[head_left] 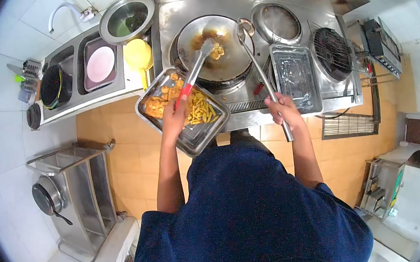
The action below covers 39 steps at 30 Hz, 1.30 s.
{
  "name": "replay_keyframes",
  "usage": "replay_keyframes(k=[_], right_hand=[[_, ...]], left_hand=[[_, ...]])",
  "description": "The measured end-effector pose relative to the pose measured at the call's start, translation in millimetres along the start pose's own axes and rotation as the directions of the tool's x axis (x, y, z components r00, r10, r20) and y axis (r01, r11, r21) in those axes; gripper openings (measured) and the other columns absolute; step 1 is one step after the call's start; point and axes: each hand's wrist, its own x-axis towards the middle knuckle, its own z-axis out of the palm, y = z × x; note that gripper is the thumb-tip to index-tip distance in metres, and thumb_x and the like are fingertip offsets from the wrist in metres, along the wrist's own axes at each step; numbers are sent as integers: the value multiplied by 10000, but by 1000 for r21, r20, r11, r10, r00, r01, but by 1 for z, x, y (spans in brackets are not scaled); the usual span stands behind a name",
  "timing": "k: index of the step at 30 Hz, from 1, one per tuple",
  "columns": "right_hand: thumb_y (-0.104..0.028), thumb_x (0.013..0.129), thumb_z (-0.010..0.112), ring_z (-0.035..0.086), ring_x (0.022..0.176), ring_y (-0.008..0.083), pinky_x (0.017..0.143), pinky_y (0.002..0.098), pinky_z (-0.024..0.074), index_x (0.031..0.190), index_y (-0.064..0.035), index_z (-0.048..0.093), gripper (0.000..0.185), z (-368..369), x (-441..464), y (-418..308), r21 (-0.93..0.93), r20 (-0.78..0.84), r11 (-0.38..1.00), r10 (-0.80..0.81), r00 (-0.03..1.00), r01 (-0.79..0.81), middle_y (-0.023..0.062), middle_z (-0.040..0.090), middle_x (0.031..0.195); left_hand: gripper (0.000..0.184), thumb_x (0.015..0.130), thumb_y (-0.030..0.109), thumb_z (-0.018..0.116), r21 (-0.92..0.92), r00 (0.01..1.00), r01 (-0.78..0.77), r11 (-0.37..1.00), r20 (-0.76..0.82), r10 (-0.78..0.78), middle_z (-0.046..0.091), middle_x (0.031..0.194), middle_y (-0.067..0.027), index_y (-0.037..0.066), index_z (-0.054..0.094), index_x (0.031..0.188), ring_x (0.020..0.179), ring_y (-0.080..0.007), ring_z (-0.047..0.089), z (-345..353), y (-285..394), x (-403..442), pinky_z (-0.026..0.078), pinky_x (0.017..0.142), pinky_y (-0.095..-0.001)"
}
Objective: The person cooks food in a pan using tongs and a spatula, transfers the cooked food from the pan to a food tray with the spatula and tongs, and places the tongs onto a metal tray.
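Note:
My left hand (175, 117) is closed around red-handled tongs (196, 70), whose metal tips reach into a wide wok (233, 63) on the stove. A golden fried piece (217, 52) lies by the tips in brownish oil; whether the tips grip it I cannot tell. Under my left hand, a metal tray (191, 148) holds fried chunks (155, 107) and yellow fries (199, 109). In my right hand (283, 109) is the long handle of a metal ladle (259, 66). Its head rests at the wok's right rim.
Right of the wok sit a second metal tray (296, 80), a round pan (280, 22) and a black burner grate (332, 52). To the left are a yellow dipper (137, 54), a large metal pot (127, 21) and a sink with a pink plate (101, 64).

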Motion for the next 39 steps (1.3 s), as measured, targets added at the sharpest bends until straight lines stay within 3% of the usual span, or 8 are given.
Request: replay_keyframes(k=[2, 7, 14, 18, 21, 24, 34, 39], right_hand=[[-178, 949, 677, 376, 379, 43, 332, 222, 281, 890, -106, 514, 187, 12, -3, 5, 54, 52, 994, 96, 994, -99, -54, 439, 562], [-278, 978, 641, 335, 359, 59, 319, 245, 279, 818, -122, 442, 298, 44, -5, 24, -214, -28, 972, 89, 996, -93, -61, 393, 549], [-285, 987, 612, 404, 359, 85, 304, 275, 293, 837, -71, 453, 306, 52, -18, 40, -428, -161, 902, -18, 987, -53, -11, 419, 546], [-231, 941, 645, 624, 496, 292, 465, 411, 476, 984, 5, 506, 277, 38, -26, 39, -691, -182, 722, -133, 974, -31, 191, 606, 676], [-175, 906, 659, 669, 812, 470, 701, 491, 516, 1079, 31, 492, 317, 22, -27, 54, -890, -95, 431, -497, 862, 150, 312, 648, 874], [-119, 883, 671, 603, 988, 525, 809, 510, 489, 1107, 24, 477, 329, 16, -31, 47, -856, -192, 513, -438, 878, 68, 334, 636, 971], [-76, 850, 707, 610, 679, 353, 649, 424, 476, 1011, 4, 464, 302, -2, -22, 61, -815, -111, 509, -606, 788, 276, 171, 573, 727], [-85, 885, 696, 491, 486, 148, 436, 332, 381, 999, -61, 451, 271, 16, -38, 46, -493, -249, 866, -235, 940, 85, 34, 501, 619]], left_hand=[[363, 1012, 393, 552, -213, 981, 164, 963, 134, -138, 542, 627, -10, 51, 584, 894, 549, -113, 505, -6, -11, 4, 390, 499, -295], [297, 1033, 354, 523, -477, 900, 290, 830, 430, -68, 613, 751, -33, 68, 564, 963, 667, -102, 577, -2, -30, 5, 441, 589, -263], [257, 1013, 291, 577, -543, 812, 431, 721, 582, -48, 645, 870, -52, 49, 570, 1099, 788, -164, 646, 30, -31, 2, 521, 707, -296], [278, 1017, 341, 559, -511, 821, 396, 763, 568, -46, 657, 821, -41, 63, 580, 1019, 705, -128, 621, 38, -29, 3, 504, 645, -274], [268, 1012, 347, 569, -526, 805, 398, 752, 593, -11, 646, 826, -41, 81, 579, 1041, 727, -147, 637, 39, -36, 9, 513, 656, -286], [265, 1010, 346, 571, -560, 796, 431, 708, 605, -6, 635, 832, -41, 86, 572, 1060, 745, -164, 646, 39, -42, 13, 518, 666, -299], [361, 1031, 413, 496, -559, 804, 393, 730, 594, 22, 634, 806, -55, 68, 581, 1090, 671, -160, 587, 40, -37, 10, 469, 632, -292], [359, 1037, 364, 511, -605, 788, 456, 653, 616, 21, 651, 797, -60, 52, 570, 1204, 674, -137, 605, 44, -44, 13, 480, 609, -264]])
